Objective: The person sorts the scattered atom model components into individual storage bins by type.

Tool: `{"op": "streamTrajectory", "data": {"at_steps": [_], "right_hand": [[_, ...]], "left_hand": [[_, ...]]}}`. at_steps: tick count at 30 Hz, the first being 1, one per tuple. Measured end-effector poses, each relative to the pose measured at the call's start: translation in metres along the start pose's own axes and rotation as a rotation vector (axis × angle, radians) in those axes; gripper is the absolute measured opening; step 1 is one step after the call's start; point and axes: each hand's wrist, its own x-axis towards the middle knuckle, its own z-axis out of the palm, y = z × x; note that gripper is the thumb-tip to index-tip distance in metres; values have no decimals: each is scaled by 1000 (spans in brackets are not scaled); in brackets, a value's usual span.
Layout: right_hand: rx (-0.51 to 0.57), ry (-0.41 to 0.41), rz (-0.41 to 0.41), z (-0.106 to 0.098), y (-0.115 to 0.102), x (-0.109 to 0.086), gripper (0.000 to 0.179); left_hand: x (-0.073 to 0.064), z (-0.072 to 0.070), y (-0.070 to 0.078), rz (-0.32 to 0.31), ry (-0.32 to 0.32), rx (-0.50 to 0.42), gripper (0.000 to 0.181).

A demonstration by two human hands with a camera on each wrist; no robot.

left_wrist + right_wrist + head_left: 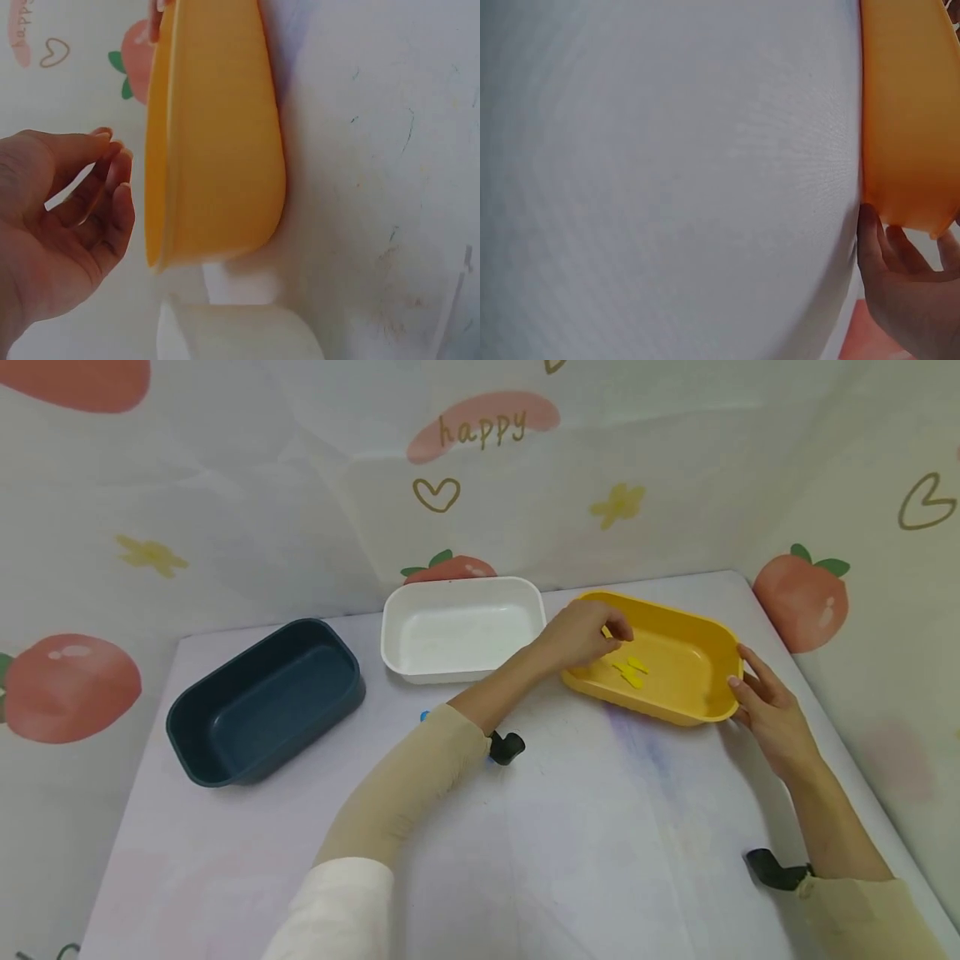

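- My right hand (pixel 772 718) grips the right end of the yellow tray (pixel 693 660), its thumb by the rim and its fingers against the outer end wall.
- My left hand (pixel 577 633) hangs over the left end of the yellow tray, palm turned in, fingers curled and their tips drawn close to the thumb, so the grip is narrow; I cannot tell whether a small thing sits between the tips.
- A few small yellow pieces (pixel 632 681) lie on the floor of the yellow tray, left of its middle, near my left hand.
- The white tray (pixel 450 639) stands just left of the yellow tray, apart from it.
- The dark teal tray (pixel 262 710) sits farther left of the yellow tray, beyond the white one, set at a slant.
- A small blue thing (pixel 424 716), mostly hidden by my left sleeve (pixel 405 789), lies left of the yellow tray and nearer me.
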Motion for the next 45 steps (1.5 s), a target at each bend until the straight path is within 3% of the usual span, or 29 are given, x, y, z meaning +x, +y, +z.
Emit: {"op": "streamTrajectory", "data": {"at_steps": [9, 15, 22, 32, 45], "right_hand": [[-5, 12, -14, 0, 0, 0, 64], [-3, 11, 4, 0, 0, 0, 63], [-4, 11, 4, 1, 1, 1, 63], [-7, 15, 45, 1, 0, 2, 63], [43, 13, 6, 2, 2, 2, 63]], "left_hand": [[-32, -16, -5, 52, 55, -65, 16], [-54, -22, -17, 36, 96, -90, 16], [-82, -27, -31, 46, 191, -120, 15], [-120, -29, -43, 119, 279, -133, 17], [-159, -23, -60, 157, 376, -167, 19]]}}
